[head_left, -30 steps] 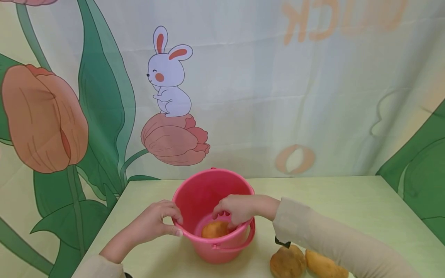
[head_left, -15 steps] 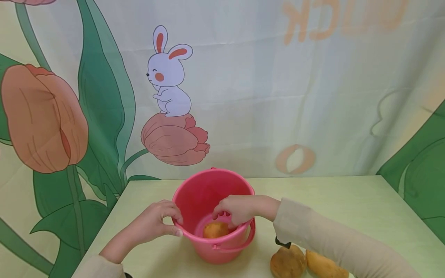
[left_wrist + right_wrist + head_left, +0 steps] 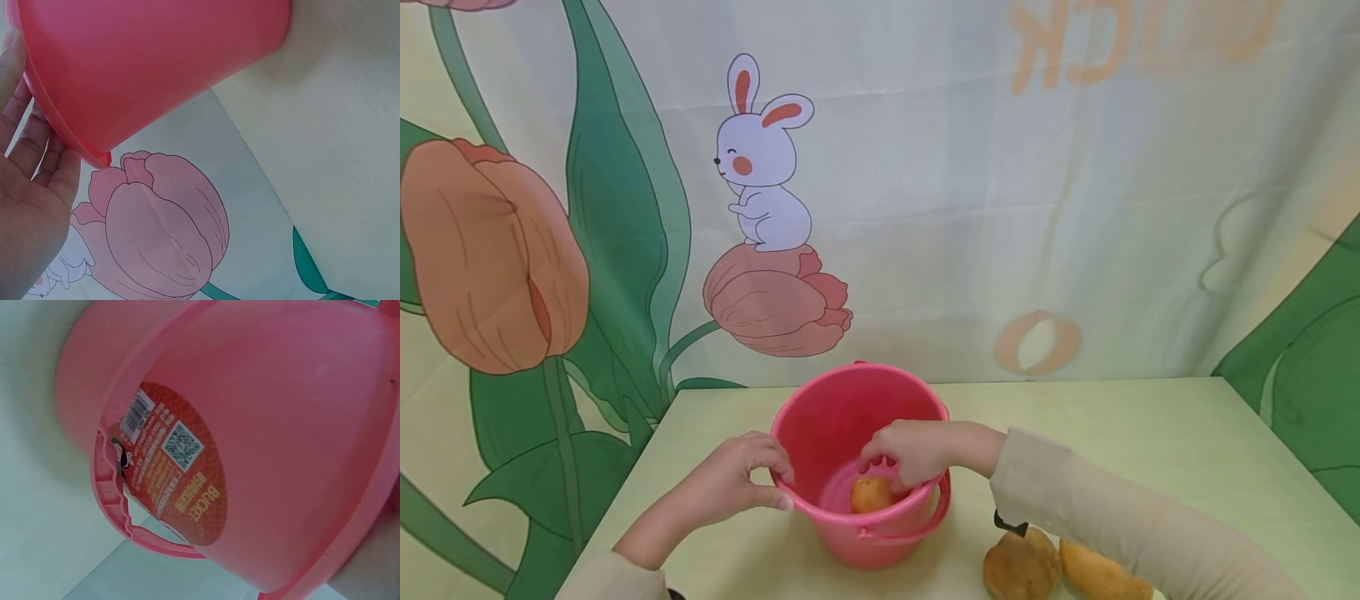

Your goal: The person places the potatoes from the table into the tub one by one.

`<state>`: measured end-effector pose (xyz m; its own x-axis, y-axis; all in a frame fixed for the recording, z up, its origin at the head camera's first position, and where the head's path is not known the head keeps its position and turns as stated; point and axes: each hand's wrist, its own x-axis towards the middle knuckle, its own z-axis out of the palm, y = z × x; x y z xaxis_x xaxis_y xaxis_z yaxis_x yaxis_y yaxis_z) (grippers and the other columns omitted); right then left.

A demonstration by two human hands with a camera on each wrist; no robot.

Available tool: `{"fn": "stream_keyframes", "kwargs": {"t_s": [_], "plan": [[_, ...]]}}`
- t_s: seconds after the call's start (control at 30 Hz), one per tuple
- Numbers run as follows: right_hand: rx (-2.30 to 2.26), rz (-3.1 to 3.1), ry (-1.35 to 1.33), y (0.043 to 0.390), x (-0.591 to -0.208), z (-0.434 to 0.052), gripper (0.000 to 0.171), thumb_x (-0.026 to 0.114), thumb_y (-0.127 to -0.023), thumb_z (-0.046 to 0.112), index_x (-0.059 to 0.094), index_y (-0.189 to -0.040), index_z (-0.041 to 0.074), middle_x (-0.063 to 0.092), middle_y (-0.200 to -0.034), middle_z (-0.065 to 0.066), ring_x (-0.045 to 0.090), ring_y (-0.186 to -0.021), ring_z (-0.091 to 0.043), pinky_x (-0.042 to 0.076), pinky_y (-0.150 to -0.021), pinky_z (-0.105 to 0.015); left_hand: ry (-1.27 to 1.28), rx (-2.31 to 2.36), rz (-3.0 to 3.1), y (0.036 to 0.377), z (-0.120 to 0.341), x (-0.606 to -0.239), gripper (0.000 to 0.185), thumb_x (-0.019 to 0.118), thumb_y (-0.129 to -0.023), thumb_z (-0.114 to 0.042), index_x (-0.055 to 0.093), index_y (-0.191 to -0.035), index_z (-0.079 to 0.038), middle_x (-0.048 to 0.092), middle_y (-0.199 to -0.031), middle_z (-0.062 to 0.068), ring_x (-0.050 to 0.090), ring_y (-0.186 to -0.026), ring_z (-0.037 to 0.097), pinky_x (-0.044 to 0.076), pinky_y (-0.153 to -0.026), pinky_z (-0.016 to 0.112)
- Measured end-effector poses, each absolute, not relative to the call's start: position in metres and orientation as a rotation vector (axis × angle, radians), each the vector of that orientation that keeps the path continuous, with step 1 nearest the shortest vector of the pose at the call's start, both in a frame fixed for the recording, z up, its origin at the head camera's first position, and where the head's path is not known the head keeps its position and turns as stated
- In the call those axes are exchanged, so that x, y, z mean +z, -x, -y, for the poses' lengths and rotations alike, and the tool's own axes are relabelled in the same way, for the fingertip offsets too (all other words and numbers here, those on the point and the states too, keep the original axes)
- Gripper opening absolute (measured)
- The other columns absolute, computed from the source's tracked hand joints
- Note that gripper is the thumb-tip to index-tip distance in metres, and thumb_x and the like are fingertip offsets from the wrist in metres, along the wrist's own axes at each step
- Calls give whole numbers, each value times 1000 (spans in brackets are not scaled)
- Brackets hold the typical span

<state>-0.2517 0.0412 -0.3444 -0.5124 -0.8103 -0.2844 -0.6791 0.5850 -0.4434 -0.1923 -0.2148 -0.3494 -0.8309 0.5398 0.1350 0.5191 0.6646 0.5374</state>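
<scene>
A pink bucket [image 3: 880,539] stands on the table near its middle. My left hand [image 3: 730,477] grips the bucket's left rim, thumb outside and fingers over the edge; the left wrist view also shows this hand [image 3: 37,181] against the rim. Over the right rim reaches my right hand [image 3: 910,450], its fingers loosely bent inside the bucket with a gap between thumb and fingers. Below them a yellow-brown potato [image 3: 870,495] lies inside, its right end hidden by the thumb. In the right wrist view the bucket's outer wall [image 3: 300,425] hides most of that hand.
A round brown potato [image 3: 1022,564] and a longer yellow potato [image 3: 1101,573] lie on the table [image 3: 1075,442] at the front right, the longer one partly under the right sleeve [image 3: 1120,504]. The bucket's handle [image 3: 940,521] hangs down. A printed cloth [image 3: 925,208] hangs behind.
Inside the bucket the potato has shifted slightly to the right and shows a narrower side. Both hands and the bucket have stayed in place.
</scene>
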Motion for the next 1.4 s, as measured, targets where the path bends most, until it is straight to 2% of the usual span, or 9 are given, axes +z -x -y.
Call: {"fn": "stream_keyframes", "kwargs": {"t_s": [0.37,0.73,1.0,1.4], "plan": [[-398,-2429,1156,253,-323,-56,45,75,-68,19,59,-111,18,57,-107,5,51,-100,-12,48,-66,-16,-921,898,-2829,192,214,-349,24,72,-66,-40,65,-76,-18,59,-82,-11,50,-86,10,47,-70,22],[-401,-2456,1122,249,-311,-65,49,76,-67,17,58,-112,16,57,-106,4,51,-100,-13,49,-66,-18,-928,879,-2849,190,214,-349,19,74,-66,-35,64,-75,-23,59,-82,-12,50,-86,9,47,-70,22],[-443,-2448,1114,246,-299,-78,45,71,-72,17,56,-115,14,55,-113,4,50,-105,-14,48,-74,-20,-928,882,-2838,191,214,-348,21,72,-66,-38,64,-76,-21,59,-82,-11,50,-86,10,47,-70,22],[-434,-2463,1165,238,-285,-92,44,69,-74,16,56,-116,13,55,-116,2,50,-105,-14,48,-74,-20,-908,887,-2822,191,213,-347,22,72,-66,-37,65,-77,-19,59,-83,-10,50,-88,13,48,-68,21]]}}
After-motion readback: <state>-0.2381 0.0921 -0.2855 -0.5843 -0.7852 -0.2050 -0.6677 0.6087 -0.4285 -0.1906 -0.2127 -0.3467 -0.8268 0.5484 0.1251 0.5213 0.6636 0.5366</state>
